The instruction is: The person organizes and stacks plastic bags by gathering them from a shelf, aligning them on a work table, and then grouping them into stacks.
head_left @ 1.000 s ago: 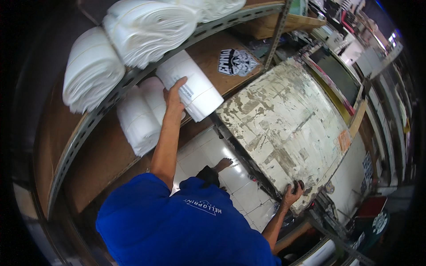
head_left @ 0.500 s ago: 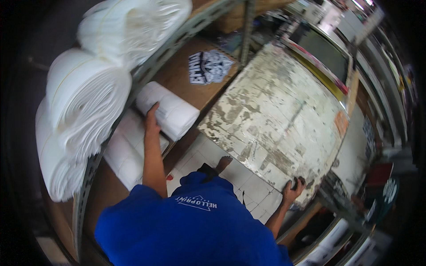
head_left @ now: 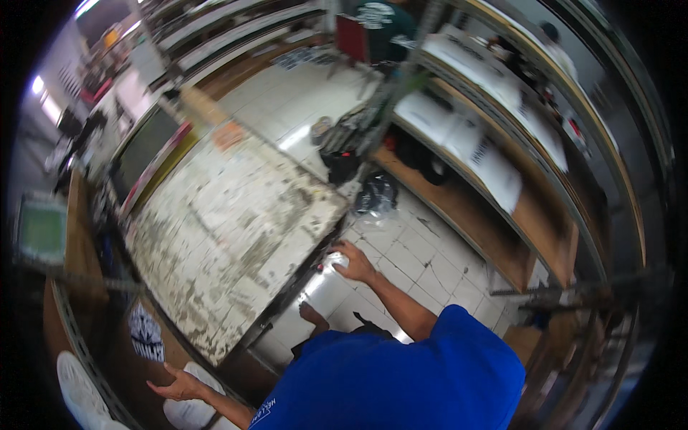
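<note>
My left hand (head_left: 178, 385) reaches out at the lower left with its fingers apart, holding nothing. Beside it, partly behind the wrist, lies a white roll of sheet material (head_left: 188, 411) on a brown shelf. A black-and-white printed cutout (head_left: 146, 335) rests on that shelf, just past the fingertips. My right hand (head_left: 352, 261) is off the near right edge of the worn, paint-stained table (head_left: 236, 222). Its fingers are curled round a small whitish thing; blur hides what it is.
A framed screen (head_left: 147, 147) stands at the table's far left end. Metal shelving (head_left: 494, 208) with white sheets rises on the right. A black plastic bag (head_left: 376, 192) lies on the tiled floor (head_left: 430, 276). At the back, a person in dark green (head_left: 390, 32) is near a red panel (head_left: 352, 39).
The view has swung to the right, bringing in the right-hand shelving. My left hand has come off the white roll and opened. My right hand has left the table's edge.
</note>
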Available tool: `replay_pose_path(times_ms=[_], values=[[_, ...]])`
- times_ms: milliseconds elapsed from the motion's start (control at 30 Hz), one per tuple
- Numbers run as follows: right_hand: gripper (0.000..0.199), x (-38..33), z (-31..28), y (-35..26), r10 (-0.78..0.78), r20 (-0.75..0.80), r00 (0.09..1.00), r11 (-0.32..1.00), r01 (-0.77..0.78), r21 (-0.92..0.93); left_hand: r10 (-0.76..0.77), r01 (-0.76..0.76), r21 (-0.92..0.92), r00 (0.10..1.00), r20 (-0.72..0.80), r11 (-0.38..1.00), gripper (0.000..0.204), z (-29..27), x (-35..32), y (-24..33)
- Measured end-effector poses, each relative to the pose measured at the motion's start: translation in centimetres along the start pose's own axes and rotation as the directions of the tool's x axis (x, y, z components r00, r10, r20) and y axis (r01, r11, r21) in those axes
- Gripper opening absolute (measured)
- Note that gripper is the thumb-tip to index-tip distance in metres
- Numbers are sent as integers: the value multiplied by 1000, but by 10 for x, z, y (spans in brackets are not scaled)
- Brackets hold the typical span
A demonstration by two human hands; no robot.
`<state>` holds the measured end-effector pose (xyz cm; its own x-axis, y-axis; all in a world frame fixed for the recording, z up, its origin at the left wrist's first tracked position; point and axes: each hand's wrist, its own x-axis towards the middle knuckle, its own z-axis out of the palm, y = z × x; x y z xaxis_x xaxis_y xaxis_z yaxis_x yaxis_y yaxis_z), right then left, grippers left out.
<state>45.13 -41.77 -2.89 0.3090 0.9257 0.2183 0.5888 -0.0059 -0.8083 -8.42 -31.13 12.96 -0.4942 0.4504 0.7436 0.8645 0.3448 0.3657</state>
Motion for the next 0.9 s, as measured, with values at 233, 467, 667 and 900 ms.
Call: replay_pose_path(times_ms=[233,467,667,900], values=[[57,-304,-137,133,654,-85,752,741,-659,-130,286,90,-672,857,428,735,66,-31,-154,165],[63,-540,-249,142,900,-411,147,197,-977,81,670,618,-645,244,702,451,76,-159,-340,284],[65,-578,-269,164,950,-310,27,113,-958,262,827,611,-645,-30,561,459,75,-203,-401,345],[60,-339,-424,102,934,38,356,334,-905,263,752,548,-724,238,614,418,71,-113,-384,433]])
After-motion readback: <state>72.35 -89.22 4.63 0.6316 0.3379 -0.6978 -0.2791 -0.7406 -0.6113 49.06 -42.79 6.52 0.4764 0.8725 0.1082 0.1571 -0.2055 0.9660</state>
